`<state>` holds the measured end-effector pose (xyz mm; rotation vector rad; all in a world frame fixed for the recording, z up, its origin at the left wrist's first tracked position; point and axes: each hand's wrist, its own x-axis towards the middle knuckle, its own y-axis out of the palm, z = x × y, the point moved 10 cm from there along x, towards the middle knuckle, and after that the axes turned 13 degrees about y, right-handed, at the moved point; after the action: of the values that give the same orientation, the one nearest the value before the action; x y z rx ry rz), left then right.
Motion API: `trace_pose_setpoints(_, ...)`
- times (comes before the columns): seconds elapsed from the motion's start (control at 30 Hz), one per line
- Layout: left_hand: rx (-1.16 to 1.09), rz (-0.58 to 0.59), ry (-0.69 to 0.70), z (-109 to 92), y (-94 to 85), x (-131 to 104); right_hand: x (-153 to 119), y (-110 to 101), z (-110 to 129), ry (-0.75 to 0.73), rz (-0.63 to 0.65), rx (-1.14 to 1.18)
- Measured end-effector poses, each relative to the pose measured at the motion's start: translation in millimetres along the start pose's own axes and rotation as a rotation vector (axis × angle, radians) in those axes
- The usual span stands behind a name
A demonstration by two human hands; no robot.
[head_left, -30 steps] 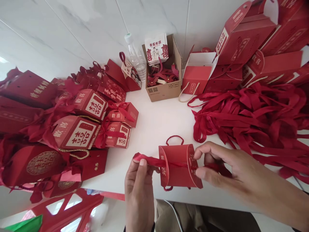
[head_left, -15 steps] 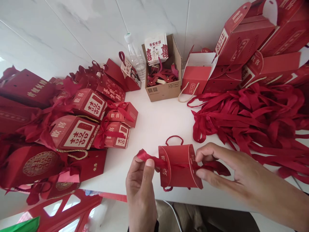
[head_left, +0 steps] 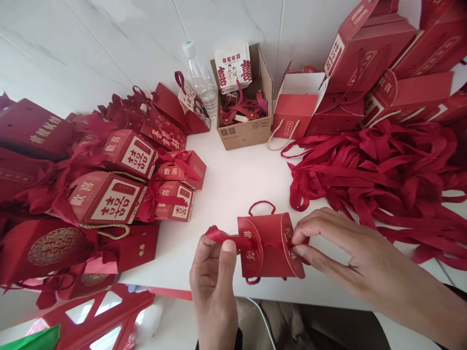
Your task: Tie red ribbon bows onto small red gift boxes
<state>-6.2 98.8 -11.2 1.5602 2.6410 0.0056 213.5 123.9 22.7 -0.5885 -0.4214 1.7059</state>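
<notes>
Red gift box (head_left: pixel 272 265) is sitting near the front edge of the white table (head_left: pixel 237 180), between the two hands, its curved flaps folding over the top. A red ribbon (head_left: pixel 222 236) is running across it, from one side to the other. Behind, a brown carton (head_left: pixel 248 140) is holding a stack of printed cards (head_left: pixel 233 65) upright at the back, with dark red straps (head_left: pixel 246 111) lying tangled in front. To its right a white-lined box (head_left: pixel 296 115) is standing open at the top.

Gift box's inside is hiding under the flaps. Ribbon heap (head_left: pixel 372 170) at right is running out of frame; finished boxes (head_left: pixel 124 201) at left are crowding together, the outermost cut off.

Left hand (head_left: pixel 214 282): thumb and forefinger closing together, pinching one ribbon end beside the box. Right hand (head_left: pixel 346 250): thumb and forefinger nearly meeting, gripping the ribbon right against the box's right flap; its remaining fingers are mostly hiding behind.
</notes>
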Motion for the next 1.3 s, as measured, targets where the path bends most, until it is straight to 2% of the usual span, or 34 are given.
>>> trace_pose_setpoints(0.17, -0.008, 0.033, 0.021, 6.9, -1.5, 1.8, 2.0, 2.3, -16.9, 0.199, 0.055, 0.115)
trace_pose_setpoints(0.27, 0.045, 0.146, 0.096, 2.1, 6.4, 1.4, -1.1, 0.3, -19.8, 0.276, 0.040, 0.206)
trace_pose_setpoints(0.37, 0.066, 0.223, 0.119, -1.6, 13.0, -0.1, -3.5, -1.5, -18.6, 0.277, 0.004, 0.172)
trace_pose_setpoints(0.57, -0.024, 0.185, 0.064, 2.4, 11.9, 1.2, -1.2, -1.7, -11.9, 0.148, -0.017, 0.056)
trace_pose_setpoints(0.67, -0.048, 0.171, 0.068, 4.0, 10.7, 1.1, 0.5, 0.5, -14.4, 0.177, 0.012, 0.055)
trace_pose_setpoints(0.9, -0.146, 0.057, -0.006, 12.1, 4.8, -3.6, 0.9, 8.6, -15.6, 0.242, 0.108, 0.113)
trace_pose_setpoints(1.07, -0.149, 0.074, 0.004, 13.1, 4.5, -3.0, 3.1, 7.8, -16.7, 0.260, 0.125, 0.134)
trace_pose_setpoints(1.3, -0.108, 0.090, 0.062, 9.2, 3.0, 1.2, 5.2, 9.9, -18.9, 0.274, 0.210, 0.135)
